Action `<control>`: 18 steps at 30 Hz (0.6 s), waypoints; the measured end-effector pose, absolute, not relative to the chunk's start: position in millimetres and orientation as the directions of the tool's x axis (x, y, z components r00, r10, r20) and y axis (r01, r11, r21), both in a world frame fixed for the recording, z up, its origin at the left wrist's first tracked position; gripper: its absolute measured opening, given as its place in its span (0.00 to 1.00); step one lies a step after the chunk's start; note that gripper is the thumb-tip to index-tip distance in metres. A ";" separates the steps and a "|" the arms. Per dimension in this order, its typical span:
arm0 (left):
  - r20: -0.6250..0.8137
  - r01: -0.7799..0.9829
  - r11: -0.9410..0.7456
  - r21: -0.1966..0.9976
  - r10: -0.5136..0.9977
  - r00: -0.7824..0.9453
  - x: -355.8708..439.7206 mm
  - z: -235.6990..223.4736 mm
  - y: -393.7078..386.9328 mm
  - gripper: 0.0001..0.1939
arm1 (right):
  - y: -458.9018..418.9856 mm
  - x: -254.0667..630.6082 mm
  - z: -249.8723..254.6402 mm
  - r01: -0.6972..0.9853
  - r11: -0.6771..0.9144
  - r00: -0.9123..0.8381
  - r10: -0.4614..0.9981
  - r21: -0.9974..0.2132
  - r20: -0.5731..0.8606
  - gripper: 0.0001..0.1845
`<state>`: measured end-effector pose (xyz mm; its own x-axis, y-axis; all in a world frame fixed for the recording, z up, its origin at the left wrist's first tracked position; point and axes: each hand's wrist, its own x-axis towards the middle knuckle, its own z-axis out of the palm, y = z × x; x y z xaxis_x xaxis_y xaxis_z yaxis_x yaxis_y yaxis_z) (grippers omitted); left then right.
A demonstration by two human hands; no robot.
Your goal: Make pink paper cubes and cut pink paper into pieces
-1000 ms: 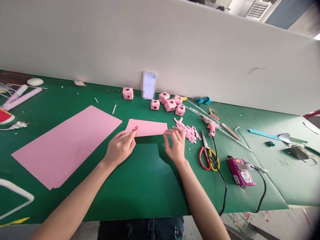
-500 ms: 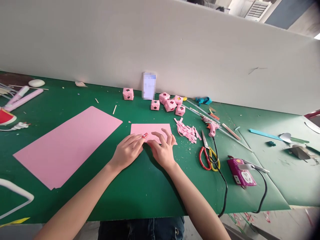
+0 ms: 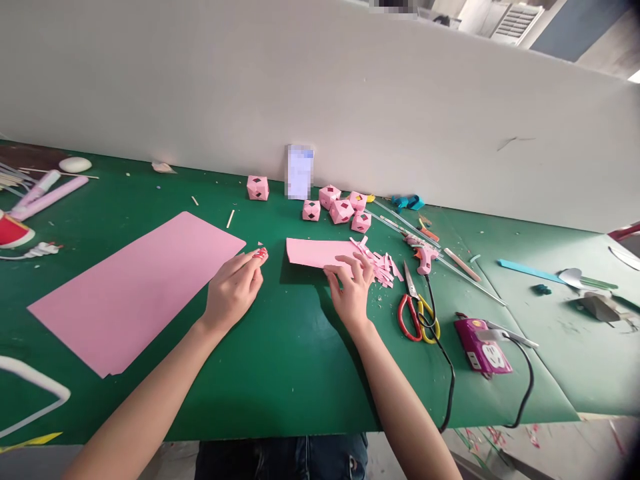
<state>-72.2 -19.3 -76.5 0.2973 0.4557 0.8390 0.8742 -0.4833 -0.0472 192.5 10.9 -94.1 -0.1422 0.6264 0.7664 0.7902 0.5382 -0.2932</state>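
Note:
My left hand [image 3: 234, 288] is closed, with a small red-and-white patterned piece [image 3: 260, 253] at its fingertips; its kind I cannot make out. It hovers over the table just right of a large pink sheet of paper [image 3: 145, 287]. My right hand [image 3: 353, 293] pinches the near right part of a smaller pink paper sheet [image 3: 315, 252], which is lifted slightly and casts a shadow. Right of that hand lies a heap of cut pink paper strips [image 3: 383, 267], partly covered by the sheet and fingers.
Folded pink paper cubes [image 3: 341, 211] and a phone [image 3: 299, 172] stand at the back by the grey partition [image 3: 300, 87]. On the right are scissors [image 3: 413, 310], a pink glue gun [image 3: 425, 253], clear glue sticks [image 3: 473, 277] and a purple power socket [image 3: 483, 343] with a black cord.
My hands have moved apart. The left one went left with the red-and-white piece, off the smaller sheet. My right hand has shifted that sheet rightward and raised it a little.

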 end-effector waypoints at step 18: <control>0.804 0.760 -0.647 -0.063 0.418 0.423 -47.3 -78.7 -27.3 0.13 | -1.8 170.4 -91.2 0.657 0.717 -0.387 0.585 -0.232 0.713 0.04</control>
<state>-47.3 -27.3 -78.7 0.4232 0.4183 0.8037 0.7597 -0.6472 -0.0632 170.4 -1.8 -91.2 -0.3866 0.5853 0.7127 0.6571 0.7171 -0.2325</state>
